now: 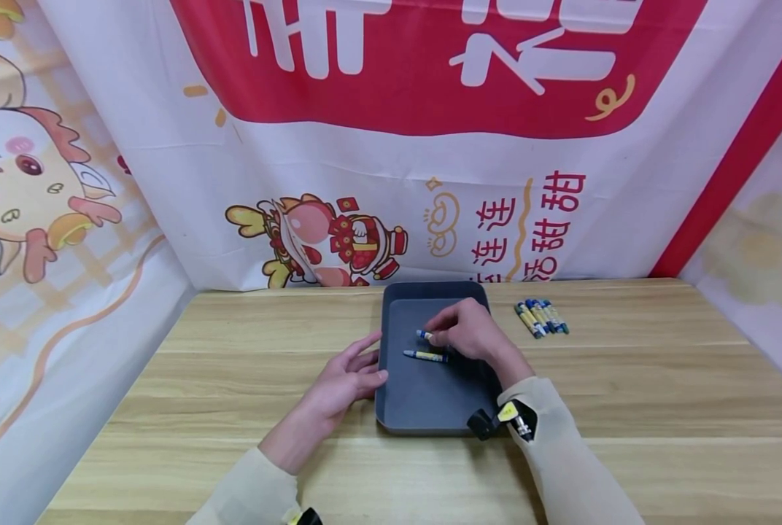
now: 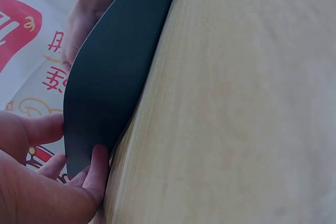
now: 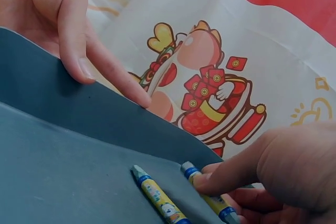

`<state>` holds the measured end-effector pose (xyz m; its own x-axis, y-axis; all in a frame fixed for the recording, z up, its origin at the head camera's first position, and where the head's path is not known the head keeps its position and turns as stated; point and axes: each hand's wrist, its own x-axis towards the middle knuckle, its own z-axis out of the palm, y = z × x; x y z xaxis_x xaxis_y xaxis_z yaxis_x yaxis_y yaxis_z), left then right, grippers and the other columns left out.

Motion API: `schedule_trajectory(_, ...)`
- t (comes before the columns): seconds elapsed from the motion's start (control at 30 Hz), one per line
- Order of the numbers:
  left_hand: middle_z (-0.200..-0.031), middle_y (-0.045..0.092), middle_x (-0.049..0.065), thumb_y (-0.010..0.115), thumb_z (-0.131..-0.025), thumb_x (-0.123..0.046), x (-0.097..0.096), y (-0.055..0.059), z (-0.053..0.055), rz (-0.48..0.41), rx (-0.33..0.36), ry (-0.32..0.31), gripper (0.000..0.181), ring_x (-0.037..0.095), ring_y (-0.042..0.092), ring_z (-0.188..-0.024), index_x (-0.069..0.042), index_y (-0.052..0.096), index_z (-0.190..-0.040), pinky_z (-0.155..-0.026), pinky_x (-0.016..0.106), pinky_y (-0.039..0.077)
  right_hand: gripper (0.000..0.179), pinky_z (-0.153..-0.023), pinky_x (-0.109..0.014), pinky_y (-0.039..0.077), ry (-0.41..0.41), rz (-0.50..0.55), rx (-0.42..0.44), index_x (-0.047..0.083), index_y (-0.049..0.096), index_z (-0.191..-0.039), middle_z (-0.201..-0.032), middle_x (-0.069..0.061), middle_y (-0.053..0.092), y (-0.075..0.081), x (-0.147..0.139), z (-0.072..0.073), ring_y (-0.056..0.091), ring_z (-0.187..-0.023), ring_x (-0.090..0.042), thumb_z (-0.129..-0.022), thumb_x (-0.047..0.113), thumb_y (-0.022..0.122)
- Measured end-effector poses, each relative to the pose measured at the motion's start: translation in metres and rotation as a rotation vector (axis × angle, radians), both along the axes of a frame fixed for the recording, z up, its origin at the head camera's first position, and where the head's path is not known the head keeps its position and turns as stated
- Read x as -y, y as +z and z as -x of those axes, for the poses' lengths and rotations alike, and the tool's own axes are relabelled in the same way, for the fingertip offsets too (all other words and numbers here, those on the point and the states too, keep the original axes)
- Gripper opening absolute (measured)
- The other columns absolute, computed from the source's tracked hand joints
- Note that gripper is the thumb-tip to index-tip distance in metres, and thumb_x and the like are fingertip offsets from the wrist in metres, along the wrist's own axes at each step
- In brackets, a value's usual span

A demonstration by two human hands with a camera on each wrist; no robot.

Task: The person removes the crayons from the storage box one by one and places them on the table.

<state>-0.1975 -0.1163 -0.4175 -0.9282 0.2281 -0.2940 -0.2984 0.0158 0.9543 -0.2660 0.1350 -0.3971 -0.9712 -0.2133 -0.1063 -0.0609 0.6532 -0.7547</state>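
Note:
A dark grey tray (image 1: 424, 405) lies on the wooden table. My left hand (image 1: 348, 375) holds its left wall, thumb over the rim and other fingers against the outside in the left wrist view. Over the tray, my right hand (image 1: 470, 332) pinches a crayon (image 1: 424, 335) between thumb and fingers; its yellow and blue wrapper shows in the right wrist view, partly covered by the fingers. Just nearer to me, a second crayon (image 1: 425, 356) with a similar wrapper and a pale tip rests on the tray floor, roughly parallel to the held one.
Several more crayons (image 1: 541, 319) lie side by side on the table (image 1: 627, 379), right of the tray. Behind the table's far edge hangs a printed cloth (image 1: 365, 160), close to the tray's far end. Another printed cloth (image 1: 102, 306) hangs at the left.

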Motion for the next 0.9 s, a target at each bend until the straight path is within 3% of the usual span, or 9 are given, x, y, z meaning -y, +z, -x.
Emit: schedule_trajectory(0.9,-0.163,0.049,0.021,0.067,-0.101,-0.003,0.0,-0.001,0.001,0.015,0.002,-0.003,0.068,0.035,0.057,-0.143,-0.025,0.046,-0.162,-0.103,0.04,0.059,0.024,-0.086,-0.034,0.051,-0.15,0.118,-0.082,0.017,0.081,-0.122,-0.123,-0.011,0.071,0.028,-0.039,-0.003,0.061,-0.103,-0.028,-0.101,0.026,0.074)
